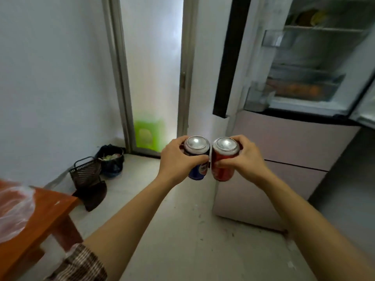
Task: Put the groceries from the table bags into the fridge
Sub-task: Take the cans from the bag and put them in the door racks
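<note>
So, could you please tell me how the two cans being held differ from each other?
The blue can is gripped by the left hand; the red can by the right hand. The blue can shows a red-and-white mark; the red can shows none from here. Both are held top up, silver-topped and alike in size.

Home kitchen, open fridge point(316, 63) with stocked shelves, wooden table point(40, 216), tiled floor point(182, 230)

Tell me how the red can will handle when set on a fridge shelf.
The red can looks rigid and smooth-walled, so probably slippery if damp. Its round body would likely roll if laid on its side.
</note>
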Tool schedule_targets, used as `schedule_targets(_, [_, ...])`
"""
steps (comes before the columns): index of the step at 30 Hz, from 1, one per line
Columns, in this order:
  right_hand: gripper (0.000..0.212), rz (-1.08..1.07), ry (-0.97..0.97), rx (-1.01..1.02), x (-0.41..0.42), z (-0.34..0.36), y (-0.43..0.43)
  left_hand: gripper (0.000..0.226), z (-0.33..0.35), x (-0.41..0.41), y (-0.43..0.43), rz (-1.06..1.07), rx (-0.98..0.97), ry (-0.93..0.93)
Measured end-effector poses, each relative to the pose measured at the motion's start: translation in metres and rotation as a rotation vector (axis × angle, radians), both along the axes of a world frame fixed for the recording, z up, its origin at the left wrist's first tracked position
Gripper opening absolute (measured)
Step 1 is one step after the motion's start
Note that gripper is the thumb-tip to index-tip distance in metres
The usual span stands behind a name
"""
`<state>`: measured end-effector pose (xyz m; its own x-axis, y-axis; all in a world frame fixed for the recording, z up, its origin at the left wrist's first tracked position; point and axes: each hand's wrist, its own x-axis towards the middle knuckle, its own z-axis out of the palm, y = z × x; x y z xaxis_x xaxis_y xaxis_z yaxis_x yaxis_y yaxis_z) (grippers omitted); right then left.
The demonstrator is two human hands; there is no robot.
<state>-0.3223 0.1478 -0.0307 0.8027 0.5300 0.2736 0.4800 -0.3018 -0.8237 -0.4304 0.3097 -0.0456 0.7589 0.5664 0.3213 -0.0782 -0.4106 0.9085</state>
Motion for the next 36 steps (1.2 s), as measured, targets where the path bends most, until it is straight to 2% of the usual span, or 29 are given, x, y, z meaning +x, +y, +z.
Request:
schedule_targets(12, [0.064,-0.145,-0.128,0.122,0.234,0.078,-0.076,0.047,0.062,0.261,-0.061,-0.192,0.181,-0.185])
schedule_targets(15, [0.064,-0.155,-0.162,0.227,0.279,0.109,-0.08,0.047,0.089,0.309,-0.064,-0.159,0.219,-0.257])
schedule_targets(17, [0.064,-0.158,-0.189,0.332,0.305,0.129,-0.081,0.058,0.109,0.334,-0.064,-0.109,0.27,-0.325])
schedule_targets(22, [0.062,-0.085,-0.248,0.393,0.363,0.161,-0.076,0.06,0.141,0.381,-0.066,0.056,0.356,-0.437])
schedule_targets(27, [0.061,-0.01,-0.248,0.315,0.424,0.147,-0.053,0.059,0.126,0.416,-0.077,0.224,0.451,-0.393])
schedule_targets(31, [0.053,0.093,-0.223,0.231,0.465,0.132,-0.038,0.058,0.111,0.439,-0.081,0.319,0.494,-0.239])
schedule_targets(36, [0.043,0.223,-0.135,0.044,0.496,0.116,-0.032,0.058,0.099,0.456,-0.085,0.334,0.503,-0.028])
